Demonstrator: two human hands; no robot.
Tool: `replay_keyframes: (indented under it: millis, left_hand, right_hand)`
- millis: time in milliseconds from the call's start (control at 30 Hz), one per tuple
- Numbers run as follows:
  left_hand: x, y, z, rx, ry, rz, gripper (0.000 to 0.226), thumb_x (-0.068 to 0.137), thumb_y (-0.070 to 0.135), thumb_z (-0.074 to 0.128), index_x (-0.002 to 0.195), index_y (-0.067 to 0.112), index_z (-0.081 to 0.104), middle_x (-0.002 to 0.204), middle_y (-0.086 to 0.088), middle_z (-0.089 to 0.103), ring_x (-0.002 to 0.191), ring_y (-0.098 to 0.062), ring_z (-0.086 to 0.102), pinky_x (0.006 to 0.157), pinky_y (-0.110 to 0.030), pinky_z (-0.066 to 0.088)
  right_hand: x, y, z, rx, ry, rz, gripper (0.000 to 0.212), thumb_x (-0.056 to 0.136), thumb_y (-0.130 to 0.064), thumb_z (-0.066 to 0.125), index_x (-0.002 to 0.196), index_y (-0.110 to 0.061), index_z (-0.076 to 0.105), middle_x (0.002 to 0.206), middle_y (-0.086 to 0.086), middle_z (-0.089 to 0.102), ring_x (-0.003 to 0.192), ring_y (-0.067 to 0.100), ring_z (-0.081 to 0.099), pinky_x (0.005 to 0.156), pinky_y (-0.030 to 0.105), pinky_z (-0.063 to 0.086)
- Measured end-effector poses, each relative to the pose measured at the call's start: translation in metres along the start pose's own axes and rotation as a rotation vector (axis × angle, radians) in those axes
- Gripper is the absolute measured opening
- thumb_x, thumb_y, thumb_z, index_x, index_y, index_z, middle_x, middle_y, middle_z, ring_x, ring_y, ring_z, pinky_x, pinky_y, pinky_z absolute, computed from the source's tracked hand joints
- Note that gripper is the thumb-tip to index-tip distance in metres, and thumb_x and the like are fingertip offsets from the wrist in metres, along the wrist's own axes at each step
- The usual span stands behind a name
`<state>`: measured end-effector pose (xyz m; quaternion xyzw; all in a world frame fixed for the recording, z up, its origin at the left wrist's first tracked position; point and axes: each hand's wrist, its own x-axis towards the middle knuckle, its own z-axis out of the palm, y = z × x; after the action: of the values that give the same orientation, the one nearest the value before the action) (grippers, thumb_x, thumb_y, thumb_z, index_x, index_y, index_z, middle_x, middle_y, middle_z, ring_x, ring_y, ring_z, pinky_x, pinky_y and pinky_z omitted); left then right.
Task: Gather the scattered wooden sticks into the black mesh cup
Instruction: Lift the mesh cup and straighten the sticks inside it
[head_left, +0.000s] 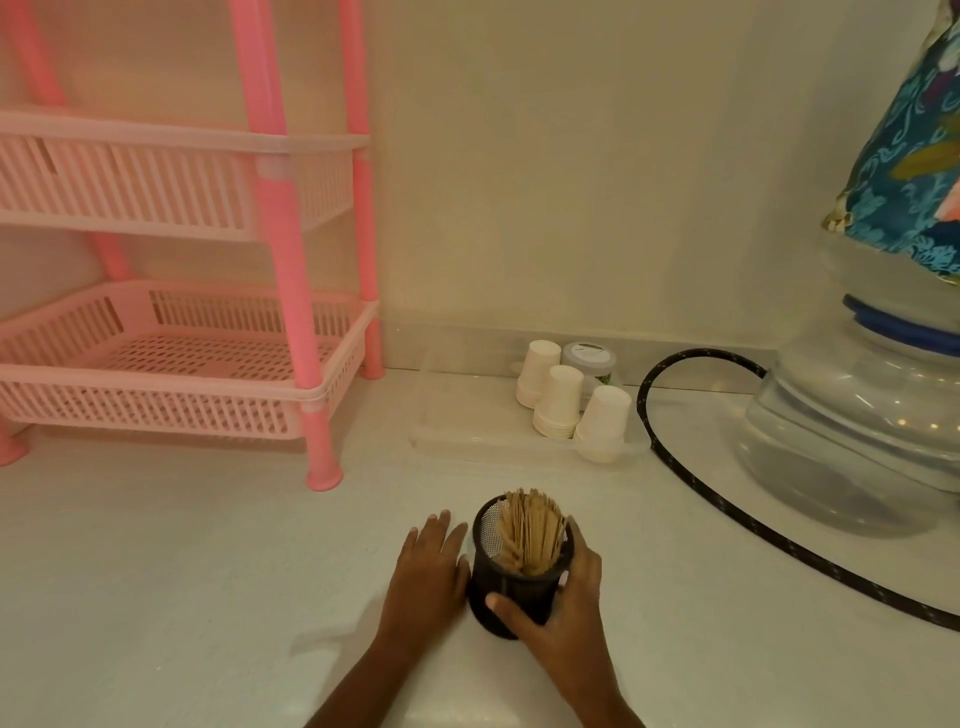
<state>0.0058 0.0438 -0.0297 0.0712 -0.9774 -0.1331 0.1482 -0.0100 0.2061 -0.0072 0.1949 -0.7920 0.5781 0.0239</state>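
Wooden sticks (530, 530) stand bunched inside the black mesh cup (514, 577), upright on the white table (208, 571). The right hand (563, 608) wraps around the cup's side; the left hand (428, 569) rests open and flat beside it, holding nothing. No loose sticks show, so gathering looks finished; next would be letting go. Behind, a clear tray (447, 447) holds paper cups (558, 400).

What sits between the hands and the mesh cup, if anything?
Nothing visible. The right hand already wraps the black mesh cup, thumb on its front wall. The left hand lies flat on the countertop beside it. The wooden sticks stand inside the cup.
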Motion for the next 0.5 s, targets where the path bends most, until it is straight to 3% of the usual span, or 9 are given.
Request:
replay_keyframes:
  millis: [67, 200, 267, 333, 400, 433, 500]
  left_hand:
    - [0.001, -0.003, 0.002, -0.019, 0.004, 0.000, 0.047, 0.100, 0.028, 0.029, 0.146, 0.021, 0.023, 0.157, -0.003, 0.017, 0.145, -0.015, 0.013, 0.120, -0.031, 0.006]
    - [0.001, -0.004, 0.003, 0.000, -0.033, 0.028, 0.047, 0.099, 0.030, 0.029, 0.146, 0.025, 0.023, 0.157, 0.000, 0.019, 0.145, -0.014, 0.014, 0.120, -0.033, 0.006]
    - [0.001, -0.005, 0.004, -0.021, -0.007, 0.029, 0.045, 0.098, 0.027, 0.033, 0.143, 0.024, 0.030, 0.154, 0.000, 0.027, 0.143, -0.014, 0.022, 0.120, -0.034, 0.011]
    - [0.000, -0.002, -0.001, -0.006, 0.038, 0.040, 0.044, 0.092, 0.015, 0.048, 0.135, 0.016, 0.045, 0.144, -0.008, 0.044, 0.135, -0.019, 0.040, 0.116, -0.037, 0.026]
    - [-0.001, 0.000, -0.004, -0.001, 0.086, 0.047, 0.045, 0.066, 0.004, 0.077, 0.110, 0.011, 0.068, 0.117, -0.013, 0.068, 0.108, -0.025, 0.066, 0.092, -0.043, 0.052]
    - [-0.001, 0.000, -0.004, 0.024, 0.123, 0.060, 0.048, 0.053, 0.000, 0.084, 0.099, 0.011, 0.072, 0.104, -0.012, 0.073, 0.095, -0.025, 0.071, 0.080, -0.043, 0.057]
    - [-0.001, -0.001, -0.003, 0.034, 0.152, 0.093, 0.051, 0.047, -0.005, 0.084, 0.095, 0.008, 0.073, 0.099, -0.012, 0.074, 0.090, -0.027, 0.072, 0.074, -0.044, 0.058]
  right_hand:
    - [0.001, -0.003, -0.007, 0.057, -0.134, 0.001, 0.094, 0.048, -0.056, 0.079, 0.127, -0.038, 0.029, 0.123, -0.024, 0.031, 0.118, -0.013, 0.039, 0.096, 0.010, 0.042]
    - [0.017, -0.011, -0.017, 0.115, -0.329, 0.016, 0.087, 0.052, -0.027, 0.084, 0.121, -0.037, 0.031, 0.125, -0.018, 0.045, 0.111, -0.019, 0.045, 0.088, -0.002, 0.037]
    - [0.021, -0.014, -0.014, 0.082, -0.316, 0.006, 0.085, 0.051, -0.029, 0.085, 0.119, -0.038, 0.034, 0.121, -0.021, 0.049, 0.108, -0.019, 0.048, 0.085, -0.002, 0.038]
    - [0.024, -0.012, -0.012, 0.080, -0.210, 0.015, 0.084, 0.048, -0.028, 0.089, 0.115, -0.038, 0.038, 0.117, -0.018, 0.052, 0.110, -0.006, 0.052, 0.087, 0.004, 0.042]
    - [0.027, -0.010, -0.013, 0.097, -0.050, 0.039, 0.088, 0.050, -0.018, 0.090, 0.115, -0.036, 0.035, 0.118, -0.013, 0.050, 0.111, 0.007, 0.050, 0.093, 0.017, 0.043]
    - [0.028, -0.010, -0.014, 0.086, -0.028, 0.023, 0.089, 0.050, -0.016, 0.090, 0.116, -0.037, 0.033, 0.118, -0.013, 0.049, 0.111, 0.008, 0.049, 0.095, 0.020, 0.042]
    - [0.028, -0.012, -0.012, 0.042, -0.071, -0.022, 0.088, 0.049, -0.018, 0.091, 0.113, -0.039, 0.035, 0.118, -0.019, 0.047, 0.111, 0.003, 0.048, 0.094, 0.015, 0.041]
